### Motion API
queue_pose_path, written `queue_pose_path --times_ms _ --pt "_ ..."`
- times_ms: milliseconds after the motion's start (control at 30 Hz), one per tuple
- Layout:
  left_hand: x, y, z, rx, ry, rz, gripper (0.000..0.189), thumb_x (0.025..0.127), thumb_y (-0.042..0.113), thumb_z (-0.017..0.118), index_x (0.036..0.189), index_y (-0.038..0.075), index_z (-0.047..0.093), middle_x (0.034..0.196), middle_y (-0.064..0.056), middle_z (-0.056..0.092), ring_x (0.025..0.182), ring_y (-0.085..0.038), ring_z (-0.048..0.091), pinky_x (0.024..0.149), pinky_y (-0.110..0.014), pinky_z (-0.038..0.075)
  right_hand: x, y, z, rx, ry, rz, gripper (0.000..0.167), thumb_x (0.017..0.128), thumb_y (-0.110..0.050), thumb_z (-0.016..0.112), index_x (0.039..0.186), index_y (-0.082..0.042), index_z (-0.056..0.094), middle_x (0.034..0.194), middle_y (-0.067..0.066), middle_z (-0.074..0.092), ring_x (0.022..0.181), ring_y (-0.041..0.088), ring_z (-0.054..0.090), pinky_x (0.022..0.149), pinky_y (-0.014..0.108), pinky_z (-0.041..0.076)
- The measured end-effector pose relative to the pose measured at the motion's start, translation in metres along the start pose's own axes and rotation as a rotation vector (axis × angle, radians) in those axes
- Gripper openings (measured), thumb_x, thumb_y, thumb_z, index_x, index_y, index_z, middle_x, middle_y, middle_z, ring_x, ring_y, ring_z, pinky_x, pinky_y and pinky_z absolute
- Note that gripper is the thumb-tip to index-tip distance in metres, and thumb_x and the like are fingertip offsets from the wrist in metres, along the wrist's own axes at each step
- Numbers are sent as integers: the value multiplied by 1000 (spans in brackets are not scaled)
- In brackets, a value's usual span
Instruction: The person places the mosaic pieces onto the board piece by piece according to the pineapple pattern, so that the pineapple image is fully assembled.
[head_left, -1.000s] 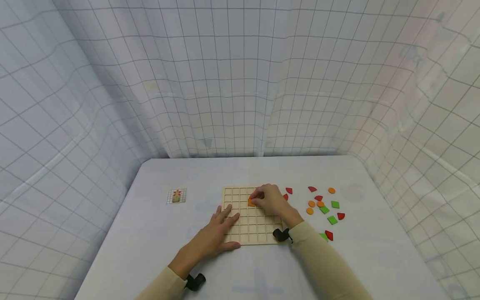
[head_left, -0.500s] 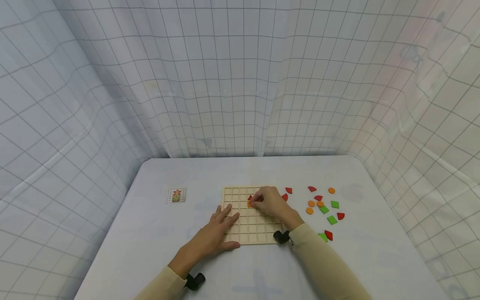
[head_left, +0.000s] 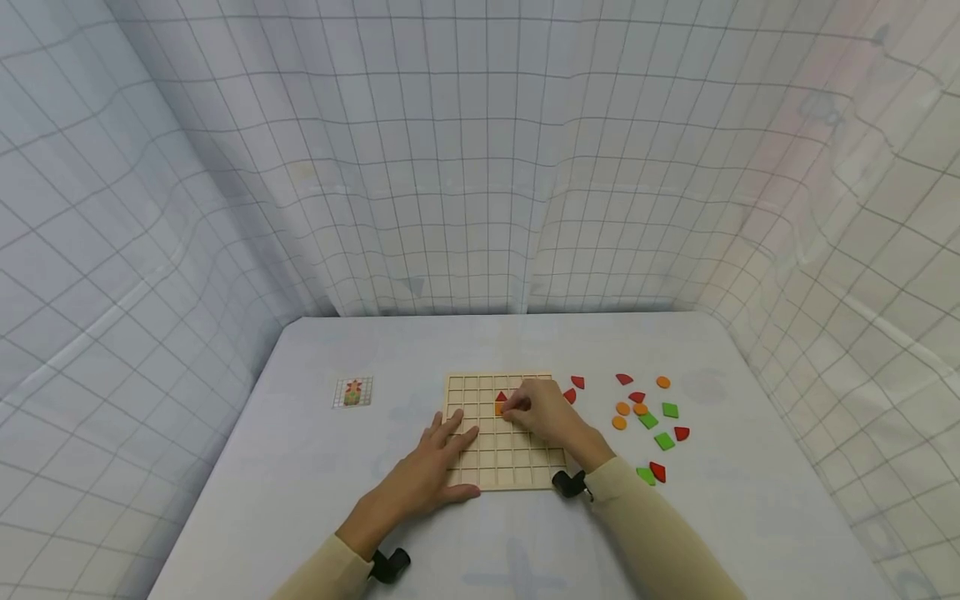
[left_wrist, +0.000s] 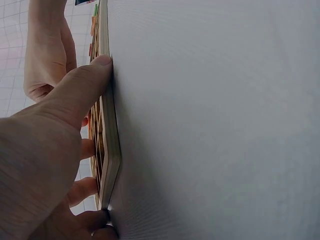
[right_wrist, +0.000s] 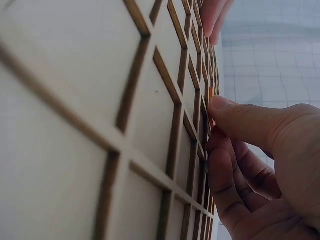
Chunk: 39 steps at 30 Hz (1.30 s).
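Note:
My left hand (head_left: 431, 467) lies spread over the left side of the wooden grid board (head_left: 487, 477), its thumb along the front edge. In the left wrist view, that thumb (left_wrist: 85, 82) presses against the board's side. My right hand (head_left: 546, 410) pinches an orange square-looking tile (head_left: 498, 409) at a cell in the board's upper middle. Thumb and fingertips cover the tile's right part; the right wrist view shows only a thin orange edge (right_wrist: 210, 91) by the thumb. Just behind it, a red triangle tile (head_left: 501, 397) sits in a cell.
Loose tiles lie right of the board: red quarter-round ones (head_left: 624, 378), orange discs (head_left: 622, 408) and green four-sided ones (head_left: 664, 442). A small card (head_left: 352, 392) with a coloured grid picture lies to the left. Gridded white curtains (head_left: 495, 167) surround the table (head_left: 300, 467).
The orange tile has settled into the cell in front of the red triangle, which has come into view. My right hand has shifted slightly toward me; the left has stayed still.

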<state>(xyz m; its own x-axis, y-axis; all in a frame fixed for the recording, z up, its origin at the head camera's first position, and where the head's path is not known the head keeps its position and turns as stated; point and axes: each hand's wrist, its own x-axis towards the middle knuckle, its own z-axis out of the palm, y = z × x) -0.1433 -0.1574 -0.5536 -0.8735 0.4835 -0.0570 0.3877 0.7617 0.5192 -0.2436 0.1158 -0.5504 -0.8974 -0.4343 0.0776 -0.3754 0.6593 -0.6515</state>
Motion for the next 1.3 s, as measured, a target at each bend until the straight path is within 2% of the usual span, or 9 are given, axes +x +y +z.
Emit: queue_pose_path --times_ms 300,600,900,1133,1300 --pt "-1 0 1 9 8 8 96 102 51 90 179 12 47 193 -24 26 179 -60 19 139 -77 34 -9 10 -10 1 27 43 5 107 -19 88 108 -18 92 106 -5 82 95 6 70 90 31 65" --pt "-1 0 1 11 8 0 96 102 50 91 179 12 47 194 -23 25 180 -59 18 141 -76 31 -13 28 -25 -16 123 84 6 107 -15 87 111 -13 91 108 2 82 94 11 72 89 34 66" --pt "-2 2 1 -2 7 5 96 103 49 90 179 12 47 194 -24 24 180 -59 16 141 -76 30 -21 53 -40 -54 240 112 14 106 -14 86 119 -9 90 108 9 81 94 19 72 83 31 58" --pt "-4 3 1 5 30 41 96 102 48 91 178 8 49 191 -28 27 177 -63 20 138 -78 33 -22 72 -49 -86 271 198 27 107 -11 85 133 -6 87 121 16 76 99 25 71 83 29 58" --pt "-4 3 1 8 23 21 96 102 49 91 178 10 48 193 -25 26 179 -60 19 139 -77 33 -21 79 -54 -97 268 239 31 107 -8 84 138 -6 85 129 20 73 99 26 69 81 28 55"
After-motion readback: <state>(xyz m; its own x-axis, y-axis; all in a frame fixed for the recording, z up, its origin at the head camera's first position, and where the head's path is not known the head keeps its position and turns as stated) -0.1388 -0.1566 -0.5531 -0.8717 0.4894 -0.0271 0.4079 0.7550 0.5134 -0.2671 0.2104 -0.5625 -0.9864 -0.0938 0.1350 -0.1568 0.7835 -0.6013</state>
